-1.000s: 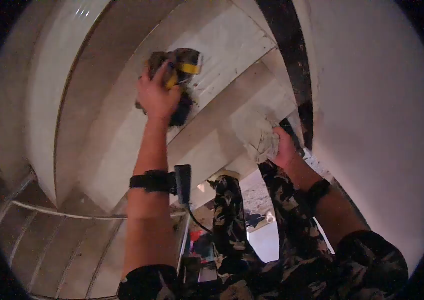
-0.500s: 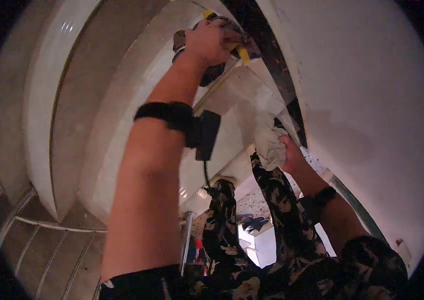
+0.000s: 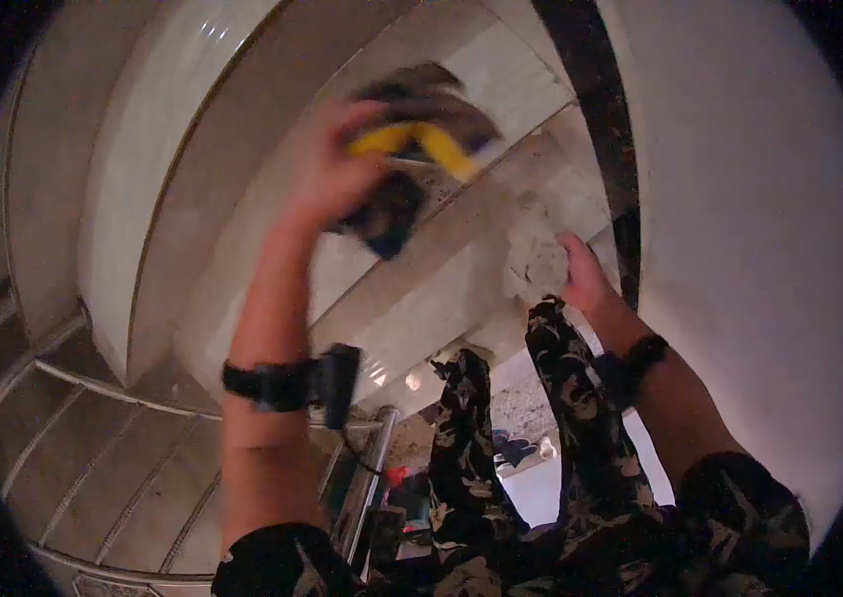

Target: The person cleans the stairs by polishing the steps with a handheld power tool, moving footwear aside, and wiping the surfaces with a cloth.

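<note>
My left hand (image 3: 337,169), blurred by motion, is closed on a dark cloth with yellow bands (image 3: 421,139), which lies over a pale stair step (image 3: 511,75). Part of the cloth hangs toward the step's front edge, beside a dirty patch. At the right, my right hand (image 3: 584,274) grips a crumpled off-white cloth (image 3: 541,254) just above my knee, in front of a lower step. Both my forearms wear black straps; the left one carries a small black box with a cable.
Curved steps (image 3: 178,129) rise at the left. A metal railing (image 3: 123,398) runs along the lower left. At the right stands a pale wall (image 3: 740,199) with a dark strip (image 3: 606,119) at its foot. Dark shoes (image 3: 514,448) lie below, between my legs.
My left hand first went up and right with the dark cloth toward the step's far corner, then came back down and left. My right hand still holds the off-white cloth, little moved.
</note>
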Demonstrator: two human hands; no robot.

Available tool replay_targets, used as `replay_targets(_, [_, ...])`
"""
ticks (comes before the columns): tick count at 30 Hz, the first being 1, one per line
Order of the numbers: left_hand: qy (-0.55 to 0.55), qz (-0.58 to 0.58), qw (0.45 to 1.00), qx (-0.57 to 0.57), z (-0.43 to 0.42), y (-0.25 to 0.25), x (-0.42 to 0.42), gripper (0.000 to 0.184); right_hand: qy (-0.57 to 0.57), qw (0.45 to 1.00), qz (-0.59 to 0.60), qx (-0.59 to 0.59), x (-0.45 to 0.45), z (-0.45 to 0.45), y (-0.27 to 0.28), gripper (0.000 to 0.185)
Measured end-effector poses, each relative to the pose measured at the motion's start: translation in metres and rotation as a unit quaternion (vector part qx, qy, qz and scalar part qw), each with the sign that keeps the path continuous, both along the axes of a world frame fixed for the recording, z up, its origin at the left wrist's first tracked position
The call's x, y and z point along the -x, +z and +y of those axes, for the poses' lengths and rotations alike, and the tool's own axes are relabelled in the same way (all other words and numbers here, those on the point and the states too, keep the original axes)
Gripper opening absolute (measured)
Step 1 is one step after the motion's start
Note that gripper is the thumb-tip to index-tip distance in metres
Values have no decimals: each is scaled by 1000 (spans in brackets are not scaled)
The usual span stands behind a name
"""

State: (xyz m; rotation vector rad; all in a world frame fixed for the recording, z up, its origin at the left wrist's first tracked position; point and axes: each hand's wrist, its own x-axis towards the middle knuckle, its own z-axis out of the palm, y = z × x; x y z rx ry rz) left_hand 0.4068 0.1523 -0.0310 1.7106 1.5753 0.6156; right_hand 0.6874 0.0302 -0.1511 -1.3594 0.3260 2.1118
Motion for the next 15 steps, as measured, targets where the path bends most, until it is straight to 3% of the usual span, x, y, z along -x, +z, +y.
replay_targets(2, [174,-137,964,147,-11,14,54,57,47,996,-29,-70,18,17,-11,32])
replay_targets(4, [273,-185,931,157,-28,-6,105,61,59,997,-6,-51,29,24,-30,32])
replay_targets(5, [273,-187,931,156,-35,-34,131,61,70,997,15,-37,31,26,-37,33])
replay_targets(7, [308,-24,933,185,-44,-97,171,65,77,997,-21,-17,35,27,-44,31])
replay_targets(8, [240,119,960,81,-45,-101,151,66,79,995,-56,0,36,26,-47,30])
replay_targets(9, [163,258,952,-27,-43,-103,116,67,85,995,-58,0,36,26,-44,30])
replay_targets(11, [130,237,963,15,-37,-101,68,63,34,998,-36,-25,36,18,-29,32])
replay_targets(15, [58,245,968,-1,-40,-87,-32,54,36,999,3,-8,5,-20,-45,36])
